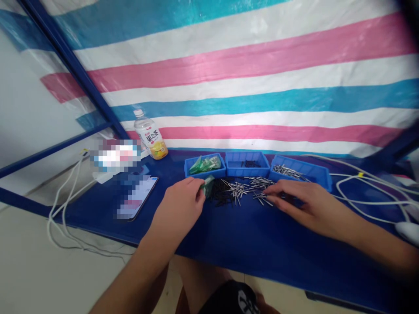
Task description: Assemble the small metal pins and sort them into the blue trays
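My left hand is closed on a small green plastic bag, held just in front of the left blue bin. Beside it lies a pile of thin black pieces on the blue table. Loose silver metal pins are spread to the right of that pile. My right hand reaches in from the right, thumb and forefinger a little apart at the edge of more silver pins. Its fingertips touch or nearly touch them; I cannot tell whether a pin is between them.
Three blue bins stand in a row: the left bin with green bags, the middle bin with black pieces, the right bin with silver pins. A drink bottle, a phone and white cables lie around.
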Tool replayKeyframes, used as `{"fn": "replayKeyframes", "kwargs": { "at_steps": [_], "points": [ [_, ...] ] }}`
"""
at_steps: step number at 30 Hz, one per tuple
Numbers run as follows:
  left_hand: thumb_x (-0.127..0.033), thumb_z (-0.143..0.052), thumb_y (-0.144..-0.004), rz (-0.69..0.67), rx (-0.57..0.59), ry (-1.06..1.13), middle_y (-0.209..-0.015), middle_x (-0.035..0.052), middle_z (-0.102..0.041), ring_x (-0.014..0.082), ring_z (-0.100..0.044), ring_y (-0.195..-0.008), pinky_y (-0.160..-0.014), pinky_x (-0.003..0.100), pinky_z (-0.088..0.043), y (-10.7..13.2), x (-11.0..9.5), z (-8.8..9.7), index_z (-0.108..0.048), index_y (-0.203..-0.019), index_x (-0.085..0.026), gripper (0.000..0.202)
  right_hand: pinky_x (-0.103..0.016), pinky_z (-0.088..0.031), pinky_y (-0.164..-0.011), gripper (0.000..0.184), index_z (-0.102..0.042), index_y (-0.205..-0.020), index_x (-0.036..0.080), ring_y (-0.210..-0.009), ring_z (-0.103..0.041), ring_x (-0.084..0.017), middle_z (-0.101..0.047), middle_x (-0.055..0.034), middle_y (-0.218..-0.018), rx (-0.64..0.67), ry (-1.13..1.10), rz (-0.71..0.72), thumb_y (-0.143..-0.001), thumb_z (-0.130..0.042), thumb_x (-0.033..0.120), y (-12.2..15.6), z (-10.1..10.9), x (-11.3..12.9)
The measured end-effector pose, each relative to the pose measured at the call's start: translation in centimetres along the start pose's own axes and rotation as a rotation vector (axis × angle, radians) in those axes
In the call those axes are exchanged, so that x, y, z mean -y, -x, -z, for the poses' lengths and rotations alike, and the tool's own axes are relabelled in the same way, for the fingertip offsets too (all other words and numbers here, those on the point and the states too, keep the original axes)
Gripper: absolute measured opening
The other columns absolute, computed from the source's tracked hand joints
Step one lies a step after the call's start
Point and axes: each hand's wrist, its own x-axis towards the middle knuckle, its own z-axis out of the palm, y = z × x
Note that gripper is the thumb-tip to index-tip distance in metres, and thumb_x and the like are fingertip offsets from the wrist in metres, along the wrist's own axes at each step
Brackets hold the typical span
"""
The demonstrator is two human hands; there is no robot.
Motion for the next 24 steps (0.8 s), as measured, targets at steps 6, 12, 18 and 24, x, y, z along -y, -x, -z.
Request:
{"fn": "replayKeyframes", "kwargs": {
  "at_steps": [6,12,18,24],
  "points": [
    [-0.014,-0.07,-0.088,-0.115,-0.092,0.454,-0.106,0.0041,-0.085,0.0244,-0.081,-0.097,-0.097,0.042,-0.064,-4.3,-2.9,-0.8,-0.083,-0.108,-0.021,0.025,-0.034,-0.066,-0.067,0.052,-0.061,-0.151,0.033,-0.112,-0.075,-0.03,-0.075,-0.0113,-0.131,-0.206,-0.221,-0.124,-0.102,-0.071,0.046,-1.5,-0.5,-0.3],
    [-0.024,-0.074,-0.09,-0.218,0.169,0.908,-0.102,0.0052,-0.085,0.0208,-0.081,-0.093,-0.089,0.037,-0.067,-9.3,-3.3,-4.9,-0.082,-0.112,-0.022,0.024,-0.041,-0.065,-0.079,0.043,-0.07,-0.134,0.028,-0.082,-0.076,-0.022,-0.08,-0.0058,-0.098,-0.21,-0.54,-0.21,-0.098,-0.075,0.051,-3.7,-1.9,-2.2],
    [-0.028,-0.072,-0.094,-0.184,0.196,0.926,-0.11,0.0099,-0.084,0.025,-0.081,-0.098,-0.085,0.04,-0.068,-9.0,-3.2,-6.9,-0.08,-0.12,-0.02,0.029,-0.033,-0.058,-0.064,0.031,-0.075,-0.105,0.024,-0.063,-0.069,-0.016,-0.074,-0.0008,-0.082,-0.411,-0.557,-0.293,-0.092,-0.082,0.051,-3.9,-2.1,-3.0],
    [-0.035,-0.078,-0.094,-0.242,0.095,1.023,-0.132,0.0125,-0.079,0.0278,-0.077,-0.122,-0.111,0.047,-0.062,-7.8,-3.8,-8.1,-0.074,-0.132,-0.018,0.042,-0.034,-0.059,-0.064,0.03,-0.076,-0.105,0.026,-0.062,-0.072,-0.018,-0.077,-0.0006,-0.078,-0.528,-0.598,-0.333,-0.09,-0.085,0.05,-3.3,-2.9,-2.1]
  ]
}}
